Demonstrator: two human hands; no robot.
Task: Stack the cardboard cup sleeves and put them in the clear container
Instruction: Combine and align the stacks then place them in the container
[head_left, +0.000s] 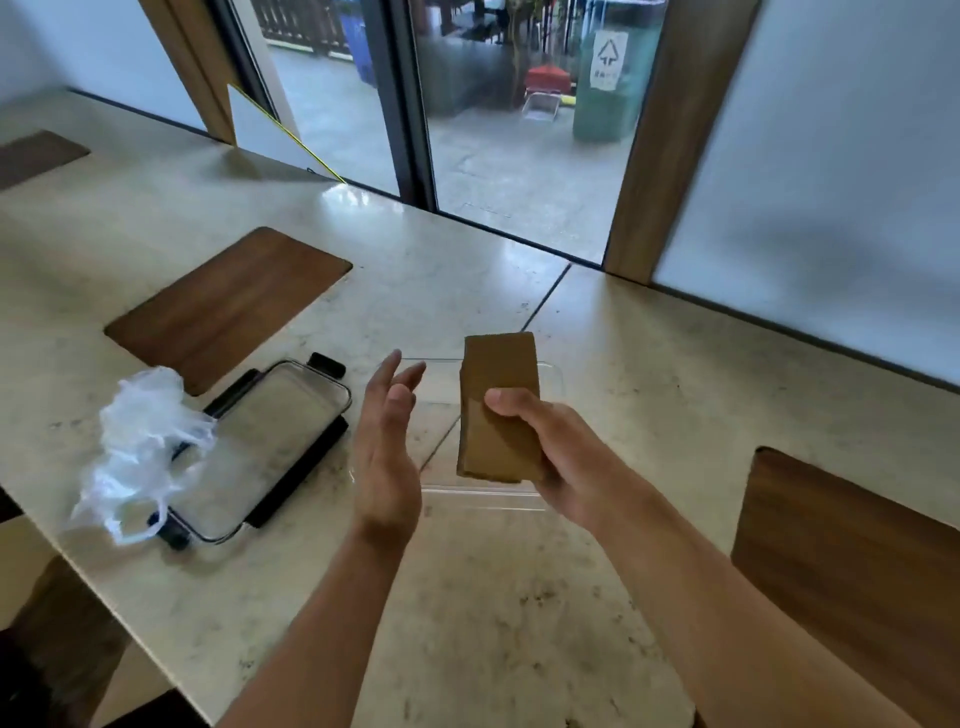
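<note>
1. My right hand (561, 457) grips the sleeves (497, 408), a flat brown cardboard stack, thumb across the near face and the other fingers wrapped behind the lower right edge.
2. The stack is held up in the air, tilted a little, its long side running away from me.
3. It sits over the container (483, 493), which is clear and open-topped and rests on the counter (519, 597) directly under both hands. I cannot tell whether the stack's lower end is inside the rim or just above it.
4. My left hand (387, 447) is empty, fingers straight and loosely spread, palm turned toward the stack. It is near the stack's left side but apart from it.
5. The lid (270, 447), clear with black clips at its ends, lies flat on the counter to the left of the container.
6. A crumpled clear bag (143, 441) lies on the lid's left end, overlapping it.
7. Beyond the lid, a brown wooden panel (228, 304) is set flush in the pale stone counter; another panel edge shows at my far right.
</note>
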